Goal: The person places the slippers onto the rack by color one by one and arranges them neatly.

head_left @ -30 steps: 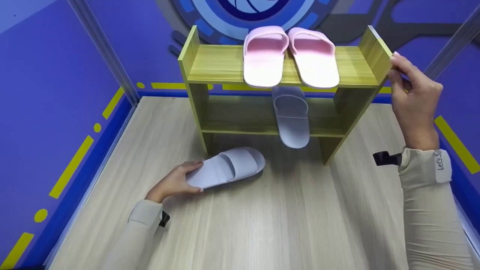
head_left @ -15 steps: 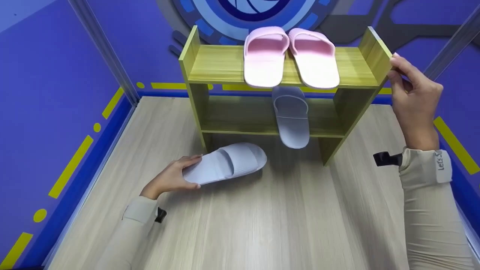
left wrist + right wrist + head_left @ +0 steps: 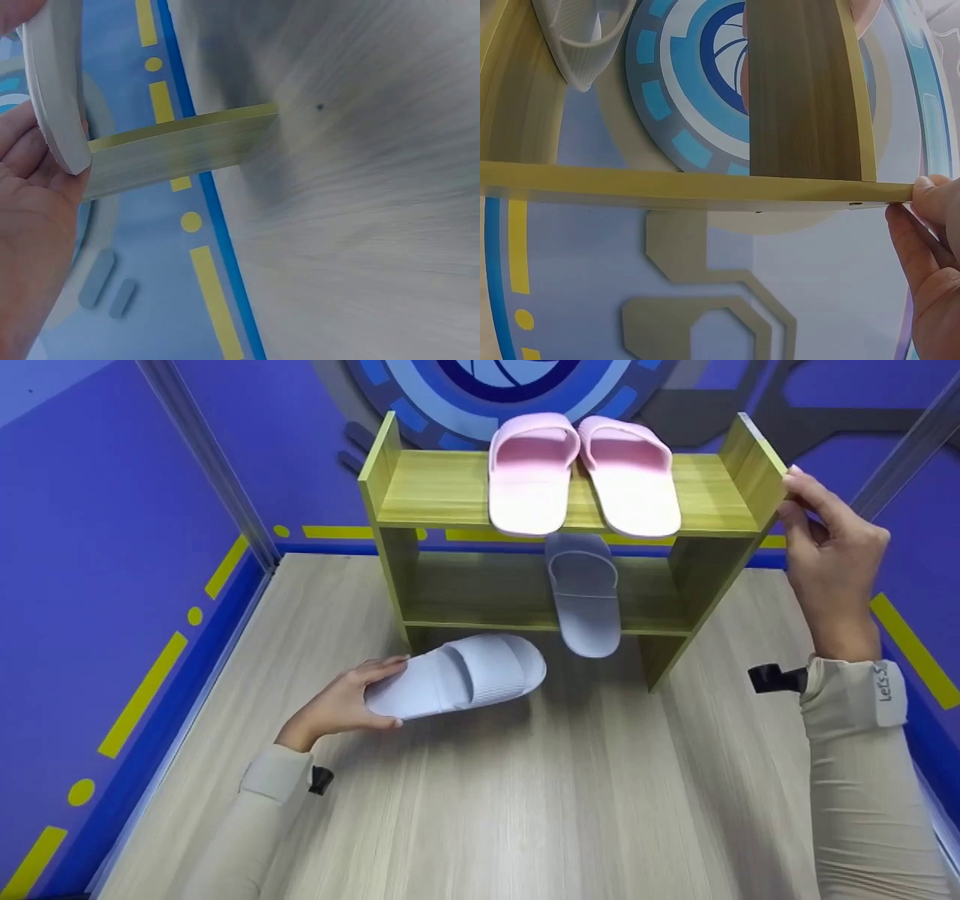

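My left hand (image 3: 341, 701) grips the heel end of a light grey slide slipper (image 3: 491, 667), thumb on one edge and fingers on the other. The slipper's toe points right, in front of the rack's lower opening, with a shadow on the floor beneath. The left wrist view shows its sole edge (image 3: 56, 90) against the palm. My right hand (image 3: 836, 555) pinches the right side panel of a wooden shoe rack (image 3: 435, 491) near its top. In the right wrist view the thumb and fingers (image 3: 907, 232) hold that panel's edge. A matching grey slipper (image 3: 589, 619) lies on the middle shelf, heel outward.
Two pink slippers (image 3: 529, 499) sit side by side on the top shelf, heels toward me. Blue walls (image 3: 112, 547) with yellow marks enclose the wood-patterned floor (image 3: 480, 810) at the left, back and right. The rack's left panel (image 3: 379, 465) stands near the left hand.
My left hand has raised the grey slipper a little, bringing its toe up and to the right toward the rack. The right hand stays on the side panel.
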Tool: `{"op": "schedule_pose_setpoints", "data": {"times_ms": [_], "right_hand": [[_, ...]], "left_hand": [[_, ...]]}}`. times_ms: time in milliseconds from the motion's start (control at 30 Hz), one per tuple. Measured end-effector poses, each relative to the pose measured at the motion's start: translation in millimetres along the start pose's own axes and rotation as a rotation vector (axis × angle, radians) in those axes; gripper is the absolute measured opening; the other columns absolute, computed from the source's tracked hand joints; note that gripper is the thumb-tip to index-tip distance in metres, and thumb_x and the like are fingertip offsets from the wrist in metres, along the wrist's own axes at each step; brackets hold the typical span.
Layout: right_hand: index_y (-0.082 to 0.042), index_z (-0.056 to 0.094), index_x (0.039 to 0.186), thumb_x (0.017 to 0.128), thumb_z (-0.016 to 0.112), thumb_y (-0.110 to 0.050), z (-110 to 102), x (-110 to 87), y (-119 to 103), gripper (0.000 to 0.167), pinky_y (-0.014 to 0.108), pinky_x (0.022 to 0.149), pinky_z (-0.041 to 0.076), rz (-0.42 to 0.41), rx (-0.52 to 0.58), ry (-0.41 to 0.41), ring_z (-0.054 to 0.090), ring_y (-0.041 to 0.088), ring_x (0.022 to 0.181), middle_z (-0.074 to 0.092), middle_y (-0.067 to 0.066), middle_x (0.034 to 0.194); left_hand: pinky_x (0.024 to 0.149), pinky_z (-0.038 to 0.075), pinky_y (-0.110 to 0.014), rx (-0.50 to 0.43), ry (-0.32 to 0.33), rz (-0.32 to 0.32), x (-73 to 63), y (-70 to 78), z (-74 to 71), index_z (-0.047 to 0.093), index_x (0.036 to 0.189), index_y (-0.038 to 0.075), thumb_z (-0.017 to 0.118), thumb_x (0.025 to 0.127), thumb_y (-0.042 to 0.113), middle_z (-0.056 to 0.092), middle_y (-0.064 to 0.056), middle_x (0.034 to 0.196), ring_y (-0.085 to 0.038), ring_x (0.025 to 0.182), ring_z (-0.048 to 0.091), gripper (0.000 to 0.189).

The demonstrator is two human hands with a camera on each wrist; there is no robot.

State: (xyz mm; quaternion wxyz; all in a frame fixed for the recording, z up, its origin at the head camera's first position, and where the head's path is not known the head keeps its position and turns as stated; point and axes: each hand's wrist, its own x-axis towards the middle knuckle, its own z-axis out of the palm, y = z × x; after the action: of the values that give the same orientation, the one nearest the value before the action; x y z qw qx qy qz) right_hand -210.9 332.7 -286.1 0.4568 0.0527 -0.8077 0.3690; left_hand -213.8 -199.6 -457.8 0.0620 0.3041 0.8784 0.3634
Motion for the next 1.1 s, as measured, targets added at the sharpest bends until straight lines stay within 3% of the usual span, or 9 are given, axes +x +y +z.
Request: {"op": "schedule_pose_setpoints", "data": {"times_ms": [700,1100], "right_hand": [[-0.010,0.072,0.114,0.089,0.066,-0.008,0.8,0.5,5.4,0.026,0.011,0.084,0.050,-0.014,0.027,0.017,0.065,0.002,0.107,0.069,0.004,0.119],[-0.010,0.072,0.114,0.089,0.065,-0.007,1.1,0.5,4.2,0.026,0.011,0.084,0.050,-0.010,0.022,0.015,0.065,0.002,0.108,0.068,0.004,0.120]], "left_hand": [[0.103,0.044,-0.048,-0.029,0.007,-0.012,0.3,18.2,-17.9,0.048,0.142,0.011,0.086,0.069,0.026,0.044,-0.004,0.149,-0.030,0.139,0.039,0.083],[0.105,0.042,-0.048,-0.052,0.030,-0.006,5.4,25.0,-16.8,0.046,0.144,0.014,0.085,0.070,0.029,0.041,-0.002,0.152,-0.027,0.141,0.036,0.085]]}}
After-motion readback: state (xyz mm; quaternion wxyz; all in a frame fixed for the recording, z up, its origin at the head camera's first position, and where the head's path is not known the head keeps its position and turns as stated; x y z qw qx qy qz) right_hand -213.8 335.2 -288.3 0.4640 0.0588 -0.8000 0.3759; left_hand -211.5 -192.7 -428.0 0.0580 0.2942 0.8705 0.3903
